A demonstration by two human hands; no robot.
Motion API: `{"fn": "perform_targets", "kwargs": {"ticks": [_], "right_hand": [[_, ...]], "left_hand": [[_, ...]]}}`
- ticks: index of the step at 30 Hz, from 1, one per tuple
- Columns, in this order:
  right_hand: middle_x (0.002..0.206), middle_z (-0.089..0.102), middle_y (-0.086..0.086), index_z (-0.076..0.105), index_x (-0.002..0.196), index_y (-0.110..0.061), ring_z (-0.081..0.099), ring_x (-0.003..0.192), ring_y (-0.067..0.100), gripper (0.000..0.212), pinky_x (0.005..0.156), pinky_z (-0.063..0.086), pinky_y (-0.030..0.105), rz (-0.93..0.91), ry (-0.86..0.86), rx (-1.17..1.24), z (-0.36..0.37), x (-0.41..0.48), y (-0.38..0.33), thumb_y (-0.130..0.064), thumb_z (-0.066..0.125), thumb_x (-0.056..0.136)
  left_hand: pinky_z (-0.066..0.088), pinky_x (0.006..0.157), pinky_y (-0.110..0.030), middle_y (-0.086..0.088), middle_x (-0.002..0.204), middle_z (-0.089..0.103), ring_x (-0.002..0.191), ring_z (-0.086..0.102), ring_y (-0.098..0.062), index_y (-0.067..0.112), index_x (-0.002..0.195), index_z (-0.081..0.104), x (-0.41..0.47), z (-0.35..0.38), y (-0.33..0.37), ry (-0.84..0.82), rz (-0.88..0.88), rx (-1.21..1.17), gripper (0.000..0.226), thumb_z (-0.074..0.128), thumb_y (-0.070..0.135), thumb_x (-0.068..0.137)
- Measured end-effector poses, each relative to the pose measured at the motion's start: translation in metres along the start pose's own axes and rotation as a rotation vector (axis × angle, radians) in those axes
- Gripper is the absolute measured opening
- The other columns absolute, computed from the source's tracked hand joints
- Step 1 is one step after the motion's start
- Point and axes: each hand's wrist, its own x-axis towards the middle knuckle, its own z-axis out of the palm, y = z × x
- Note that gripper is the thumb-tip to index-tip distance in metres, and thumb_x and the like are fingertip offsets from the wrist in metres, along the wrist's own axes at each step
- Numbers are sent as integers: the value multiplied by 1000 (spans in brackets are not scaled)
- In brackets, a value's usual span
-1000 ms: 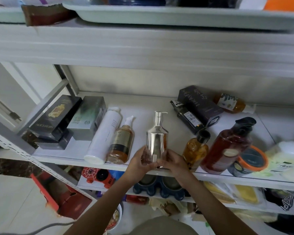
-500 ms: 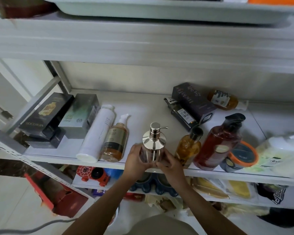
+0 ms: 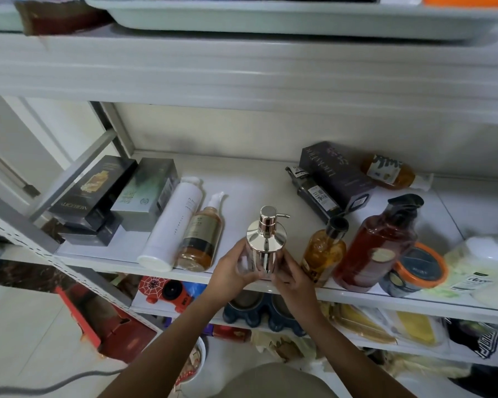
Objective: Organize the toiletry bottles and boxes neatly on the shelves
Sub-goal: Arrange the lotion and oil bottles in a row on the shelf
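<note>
A shiny silver pump bottle stands upright near the front edge of the white shelf. My left hand and my right hand clasp its lower body from both sides. To its left lie a white bottle and an amber pump bottle. Dark boxes and a grey-green box are stacked at the far left. On the right stand a small amber bottle and a large red-brown bottle.
Further back lie a dark box, a dark bottle and an amber bottle. An orange-rimmed jar and white packs sit at the right. A tray rests on the shelf above; the lower shelf holds clutter.
The silver pump bottle was lifted and tilted a second ago; both hands have brought it down upright onto the shelf's front edge and keep holding it.
</note>
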Motion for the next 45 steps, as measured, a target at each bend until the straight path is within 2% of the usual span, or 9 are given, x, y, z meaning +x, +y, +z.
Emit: {"fn": "perform_targets", "kwargs": {"ticks": [5, 9, 12, 15, 24, 28, 35, 41, 45], "right_hand": [[132, 56, -6, 42, 140, -23, 51, 121, 0, 45, 95, 40, 9, 7, -37, 36, -2, 2, -1, -24, 50, 96], [140, 49, -7, 34, 145, -22, 44, 129, 3, 55, 107, 36, 20, -11, -42, 39, -3, 1, 0, -33, 48, 93], [139, 48, -13, 32, 145, -25, 43, 128, -3, 53, 104, 35, 13, -8, -52, 46, -5, 0, 1, -35, 45, 94], [125, 52, -22, 31, 140, -33, 47, 116, -14, 44, 95, 36, 6, -6, -54, 55, -6, 0, 0, -30, 44, 98], [109, 50, -33, 39, 126, -39, 46, 95, -31, 32, 79, 31, -7, 16, -26, 103, -5, 1, -13, -27, 45, 97], [101, 63, -25, 56, 105, -40, 58, 93, -16, 24, 79, 43, 5, 44, 2, 209, -5, 1, -15, -19, 53, 94], [111, 69, -4, 55, 117, -19, 64, 103, 6, 37, 82, 52, 18, 52, 16, 338, -7, -6, -20, -4, 65, 85], [113, 62, -7, 47, 112, -27, 60, 104, 6, 55, 86, 51, 24, 14, 156, 164, 14, -10, -20, -21, 81, 70], [110, 59, -9, 48, 112, -23, 59, 101, 5, 55, 86, 50, 20, -27, 146, 69, 18, -10, -19, -20, 82, 69]], "left_hand": [[45, 93, -23, 10, 99, 67, 99, 59, 0, 26, 116, 53, 0, -1, -1, -15, -41, -96, 48, 76, 13, 76], [49, 84, -27, 8, 86, 71, 90, 65, -9, 20, 102, 59, 6, -6, 2, -39, -14, -102, 28, 74, 16, 79], [50, 74, -20, 7, 77, 71, 76, 67, -5, 17, 90, 61, 11, -11, 7, -51, 0, -62, 10, 68, 23, 86], [42, 63, -11, 10, 58, 63, 56, 57, 3, 11, 76, 59, 14, -12, 9, -48, -60, -100, 19, 62, 23, 91], [49, 67, -15, 1, 74, 72, 68, 66, -5, 8, 89, 67, 18, -12, 9, -55, -126, -159, 19, 68, 26, 86], [52, 72, -18, 1, 79, 74, 74, 70, -7, 8, 96, 67, 13, -7, 7, -4, -90, -181, 21, 73, 22, 82], [53, 91, -33, 3, 105, 71, 99, 67, -9, 23, 121, 57, 7, -9, 3, -58, -29, -198, 47, 76, 20, 78], [41, 56, -11, 6, 78, 47, 67, 46, -6, 17, 117, 42, 6, 5, 19, -13, -98, -160, 67, 86, 19, 66], [42, 51, -13, 1, 80, 49, 67, 49, -8, 11, 116, 46, 6, 0, 19, 49, -195, -291, 65, 85, 9, 65]]}}
